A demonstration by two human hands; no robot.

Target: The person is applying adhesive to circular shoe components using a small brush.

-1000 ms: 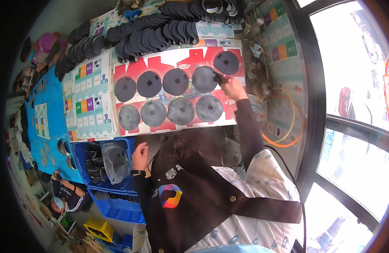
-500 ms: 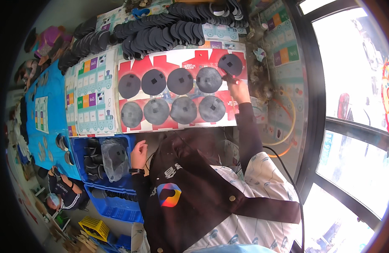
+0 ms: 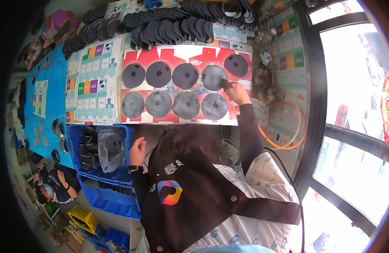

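Note:
My right hand [image 3: 237, 93] is closed round a dark spray gun [image 3: 225, 84], mostly hidden in my fingers, near the table's right end. Its nozzle end is over the edge of a pale-coated round black disc [image 3: 212, 77] in the far row. Two rows of such discs lie on a red and white printed sheet [image 3: 160, 120], each with a small dark square patch. The near-row discs, such as the rightmost near disc [image 3: 214, 106], look greyish; most far ones are darker. My left hand [image 3: 138, 151] hangs below the table edge, holding nothing, fingers loosely bent and apart.
Rows of stacked black curved pieces [image 3: 173, 33] line the table's far side. Left are printed sheets [image 3: 95, 84] and a blue-covered table [image 3: 47, 122]. Blue crates [image 3: 129, 139] hold black parts and a plastic bag [image 3: 112, 152]. An orange hose [image 3: 272, 143] loops right; a co-worker [image 3: 59, 181] sits lower left.
My right hand with the spray gun has moved from the far right disc toward me, beside the fourth far disc. The view has shifted slightly. The co-worker's hands have moved apart.

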